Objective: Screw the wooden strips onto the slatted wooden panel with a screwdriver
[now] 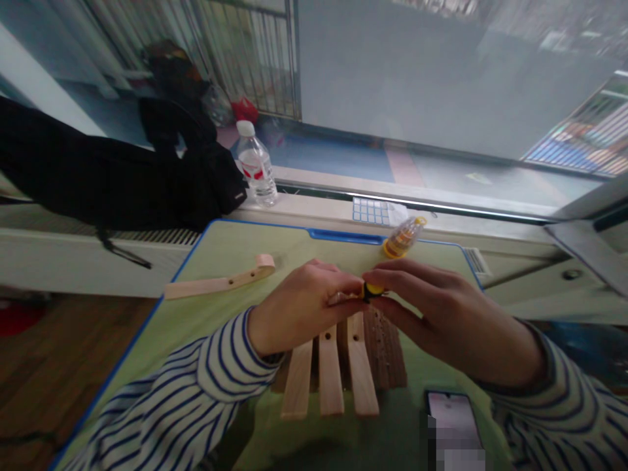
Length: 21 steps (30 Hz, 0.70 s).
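My left hand and my right hand meet over the middle of a green table. Between their fingertips is a small yellow and black tool, pinched by both. The left fingers also press on something pale that I cannot make out. Under the hands lie three light wooden slats with holes, side by side, and a darker brown wooden piece next to them. Both sleeves are striped blue and white.
A curved wooden piece lies at the left of the table. A small clear jar with a yellow lid lies at the far edge. A phone rests near the front right. A water bottle and black bag sit on the sill.
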Tool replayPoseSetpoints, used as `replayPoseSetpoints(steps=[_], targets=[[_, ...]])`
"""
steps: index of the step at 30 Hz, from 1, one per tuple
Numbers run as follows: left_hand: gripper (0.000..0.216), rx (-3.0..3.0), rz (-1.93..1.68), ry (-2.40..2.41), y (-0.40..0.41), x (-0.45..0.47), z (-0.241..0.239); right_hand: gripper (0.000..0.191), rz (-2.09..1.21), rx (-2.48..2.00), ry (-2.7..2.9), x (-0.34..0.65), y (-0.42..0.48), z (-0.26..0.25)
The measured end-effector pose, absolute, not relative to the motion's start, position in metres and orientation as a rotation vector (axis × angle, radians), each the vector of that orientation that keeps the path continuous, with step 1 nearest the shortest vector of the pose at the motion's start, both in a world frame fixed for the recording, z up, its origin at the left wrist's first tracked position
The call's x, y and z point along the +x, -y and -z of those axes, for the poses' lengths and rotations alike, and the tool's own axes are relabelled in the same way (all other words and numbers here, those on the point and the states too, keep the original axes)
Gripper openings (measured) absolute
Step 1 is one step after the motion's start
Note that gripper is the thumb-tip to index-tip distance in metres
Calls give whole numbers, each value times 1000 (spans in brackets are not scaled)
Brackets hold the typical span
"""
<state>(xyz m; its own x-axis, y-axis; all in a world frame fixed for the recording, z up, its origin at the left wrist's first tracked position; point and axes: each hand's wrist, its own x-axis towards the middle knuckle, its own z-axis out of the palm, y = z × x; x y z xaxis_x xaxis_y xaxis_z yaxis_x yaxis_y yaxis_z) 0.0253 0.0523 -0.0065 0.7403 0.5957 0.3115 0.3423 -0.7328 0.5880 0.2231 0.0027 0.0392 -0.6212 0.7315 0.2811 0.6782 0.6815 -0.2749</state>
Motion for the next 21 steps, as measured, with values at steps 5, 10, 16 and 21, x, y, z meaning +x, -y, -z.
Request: replayPoseSetpoints(steps=[5,10,16,21], targets=[[13,2410,-610,-643,-54,25,8,21,-210,-1128,2475,222,-2,-34],[18,2383,-557,-612,-55,25,8,19,-241,-1141,2436,221,-3,-31],[12,2388,-605,-670,-53,25,8,19,-246,-1128,2411,221,-5,-29],[10,2399,-694,-746,-51,27,11,20,-256,-1142,2417,220,-4,-30]])
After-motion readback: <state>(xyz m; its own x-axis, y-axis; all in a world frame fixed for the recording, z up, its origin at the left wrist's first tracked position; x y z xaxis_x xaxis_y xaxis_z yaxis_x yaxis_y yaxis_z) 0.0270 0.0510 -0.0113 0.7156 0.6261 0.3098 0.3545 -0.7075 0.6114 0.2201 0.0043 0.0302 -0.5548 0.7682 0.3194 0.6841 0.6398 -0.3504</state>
